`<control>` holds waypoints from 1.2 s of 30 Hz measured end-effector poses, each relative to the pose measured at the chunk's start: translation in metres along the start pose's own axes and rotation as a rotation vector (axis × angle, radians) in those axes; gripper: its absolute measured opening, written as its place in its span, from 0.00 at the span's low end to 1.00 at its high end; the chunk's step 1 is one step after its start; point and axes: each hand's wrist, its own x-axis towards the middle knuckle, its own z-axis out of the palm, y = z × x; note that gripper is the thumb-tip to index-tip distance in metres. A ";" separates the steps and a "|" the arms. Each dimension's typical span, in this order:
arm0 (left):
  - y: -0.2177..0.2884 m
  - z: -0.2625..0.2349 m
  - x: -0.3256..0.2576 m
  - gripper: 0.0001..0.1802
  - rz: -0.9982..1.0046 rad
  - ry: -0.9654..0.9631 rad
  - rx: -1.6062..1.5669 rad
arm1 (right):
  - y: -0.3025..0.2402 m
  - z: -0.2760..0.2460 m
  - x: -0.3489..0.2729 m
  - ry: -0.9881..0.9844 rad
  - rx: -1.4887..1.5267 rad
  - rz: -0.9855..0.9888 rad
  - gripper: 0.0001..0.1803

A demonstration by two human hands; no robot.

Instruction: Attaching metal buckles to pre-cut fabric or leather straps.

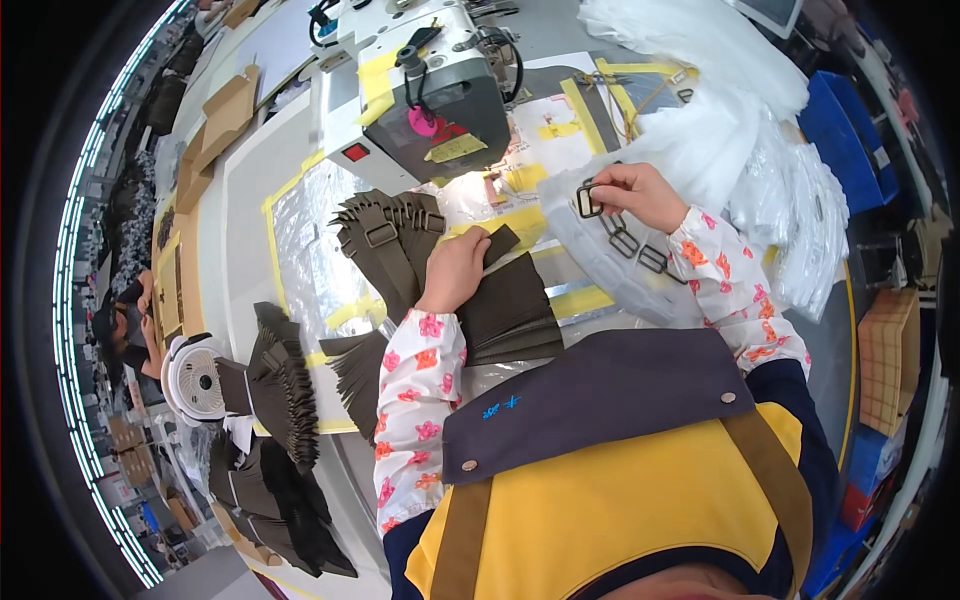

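My left hand is closed on a dark olive webbing strap, whose short end sticks out to the right of the fingers. Below it, a fanned stack of similar cut straps covers the worktop. My right hand pinches a black tri-glide buckle over a clear plastic bag. Several loose buckles lie on that bag, just below the right fingers. Left of my left hand rests a bundle of straps with buckles fitted. The strap and the buckle are apart.
A sewing machine stands beyond my hands. White plastic bags heap up at the right, beside a blue bin. At the left are a white fan, hanging strap bundles and an open cardboard box. Another person sits farther left.
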 end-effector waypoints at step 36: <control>-0.009 -0.035 -0.048 0.06 -0.160 0.203 -0.270 | 0.039 0.162 0.082 -0.388 0.215 0.263 0.08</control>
